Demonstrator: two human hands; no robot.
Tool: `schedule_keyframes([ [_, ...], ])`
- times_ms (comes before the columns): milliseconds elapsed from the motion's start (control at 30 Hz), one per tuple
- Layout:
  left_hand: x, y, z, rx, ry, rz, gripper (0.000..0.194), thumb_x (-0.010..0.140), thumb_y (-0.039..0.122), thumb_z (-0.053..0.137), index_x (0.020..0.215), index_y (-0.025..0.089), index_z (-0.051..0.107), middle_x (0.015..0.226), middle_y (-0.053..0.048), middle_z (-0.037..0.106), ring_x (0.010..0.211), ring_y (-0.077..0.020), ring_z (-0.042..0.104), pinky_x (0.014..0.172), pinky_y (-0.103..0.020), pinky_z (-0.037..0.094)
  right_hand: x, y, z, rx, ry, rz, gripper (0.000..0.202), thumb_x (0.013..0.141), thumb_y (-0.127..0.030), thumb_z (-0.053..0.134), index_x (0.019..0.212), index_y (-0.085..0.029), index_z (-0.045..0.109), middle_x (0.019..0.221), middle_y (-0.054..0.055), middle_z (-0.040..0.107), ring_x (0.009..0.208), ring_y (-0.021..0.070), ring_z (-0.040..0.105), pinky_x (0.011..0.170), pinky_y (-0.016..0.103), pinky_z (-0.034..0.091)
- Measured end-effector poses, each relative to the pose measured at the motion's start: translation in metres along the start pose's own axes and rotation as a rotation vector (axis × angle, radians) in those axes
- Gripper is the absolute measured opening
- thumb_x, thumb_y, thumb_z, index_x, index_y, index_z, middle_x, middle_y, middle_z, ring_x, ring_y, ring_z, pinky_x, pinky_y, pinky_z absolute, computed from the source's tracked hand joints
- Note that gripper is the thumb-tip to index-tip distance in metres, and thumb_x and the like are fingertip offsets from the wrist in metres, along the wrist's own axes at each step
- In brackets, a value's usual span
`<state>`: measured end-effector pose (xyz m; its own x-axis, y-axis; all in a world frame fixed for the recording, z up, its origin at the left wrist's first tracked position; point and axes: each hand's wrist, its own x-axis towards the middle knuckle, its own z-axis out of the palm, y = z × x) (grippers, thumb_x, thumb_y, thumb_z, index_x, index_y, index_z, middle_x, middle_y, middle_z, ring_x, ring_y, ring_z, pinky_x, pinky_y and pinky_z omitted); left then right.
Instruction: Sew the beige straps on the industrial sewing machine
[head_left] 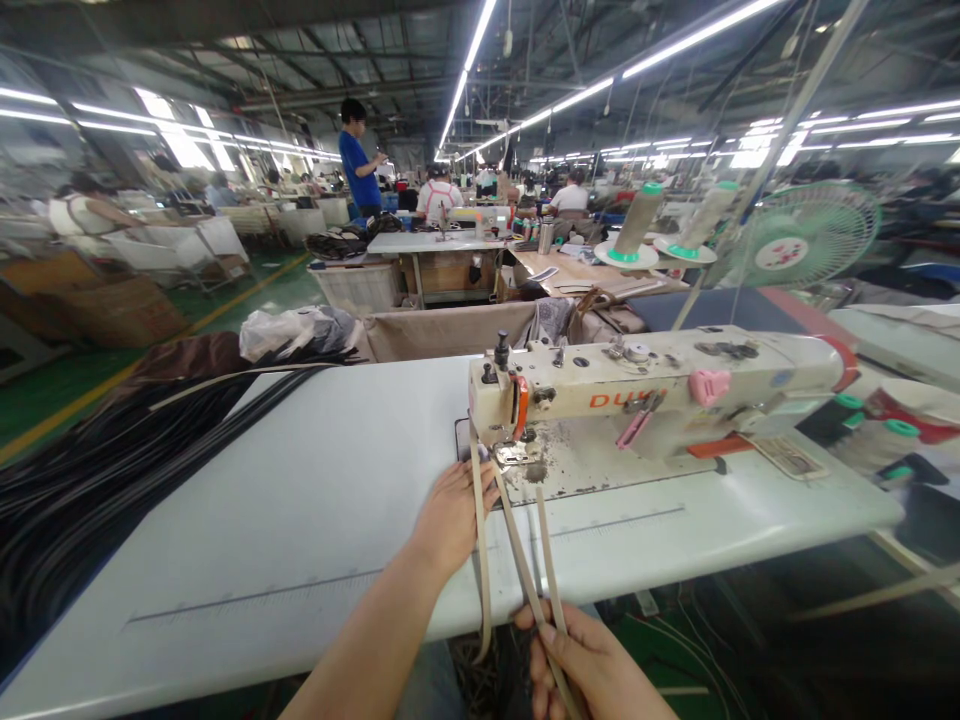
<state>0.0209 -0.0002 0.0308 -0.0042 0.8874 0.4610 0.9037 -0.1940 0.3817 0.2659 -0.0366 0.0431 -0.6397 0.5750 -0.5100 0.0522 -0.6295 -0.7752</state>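
In the head view my left hand (450, 508) lies on the white table just in front of the needle area of a sewing machine (645, 385). Its fingers stretch forward beside a narrow beige strap (517, 535) and touch it near the presser foot. A second length of beige strap (481, 560) passes over that hand and hangs past the table's front edge. Below the edge, my right hand (589, 660) is closed on the beige strap, with a short free end (546, 530) sticking up from its fingers. The needle itself is hard to make out.
Many long black strips (82, 480) hang over the table's left side. Thread cones (637, 225) and a green fan (802, 240) stand behind the machine. A ruler line (255, 597) runs along the white tabletop (337, 480). A person in blue (360, 165) stands further back.
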Motion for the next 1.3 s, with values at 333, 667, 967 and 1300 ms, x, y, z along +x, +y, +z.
schedule_keyframes([
  [333,0.001,0.001,-0.002,0.018,-0.006,0.016,0.035,0.107,0.026,0.050,0.139,0.024,0.062,0.140,-0.010,0.069,0.131,-0.0273,0.064,0.114,-0.053,0.051,0.003,0.002,-0.001,-0.015,-0.013,-0.008,0.063,0.070,-0.071,0.081,0.102,-0.018,0.067,0.064,-0.003,0.064,0.048,0.0112,0.064,0.044,0.019,0.039],
  [667,0.001,-0.001,0.000,0.022,-0.016,0.018,0.032,0.108,0.029,0.048,0.136,0.022,0.063,0.140,-0.010,0.069,0.132,-0.0280,0.063,0.115,-0.054,0.050,0.005,0.006,-0.008,-0.052,0.011,-0.030,0.066,0.071,-0.075,0.078,0.103,-0.018,0.067,0.067,-0.003,0.065,0.051,0.0127,0.067,0.047,0.021,0.045],
  [967,0.002,0.000,-0.001,0.054,-0.021,0.023,0.034,0.106,0.026,0.052,0.138,0.022,0.062,0.141,-0.010,0.069,0.134,-0.0265,0.062,0.115,-0.051,0.050,-0.004,-0.015,-0.019,-0.348,0.097,-0.100,0.070,0.074,-0.086,0.064,0.099,-0.021,0.071,0.077,0.004,0.071,0.074,0.0239,0.069,0.067,0.035,0.054],
  [1300,0.002,0.001,-0.001,0.045,-0.020,-0.006,0.033,0.107,0.029,0.051,0.137,0.023,0.063,0.139,-0.009,0.070,0.132,-0.0252,0.064,0.116,-0.050,0.049,-0.028,-0.040,-0.016,-0.645,0.240,-0.270,0.057,0.093,-0.073,0.050,0.123,-0.029,0.071,0.062,0.000,0.059,0.059,0.0222,0.053,0.062,0.035,0.046],
])
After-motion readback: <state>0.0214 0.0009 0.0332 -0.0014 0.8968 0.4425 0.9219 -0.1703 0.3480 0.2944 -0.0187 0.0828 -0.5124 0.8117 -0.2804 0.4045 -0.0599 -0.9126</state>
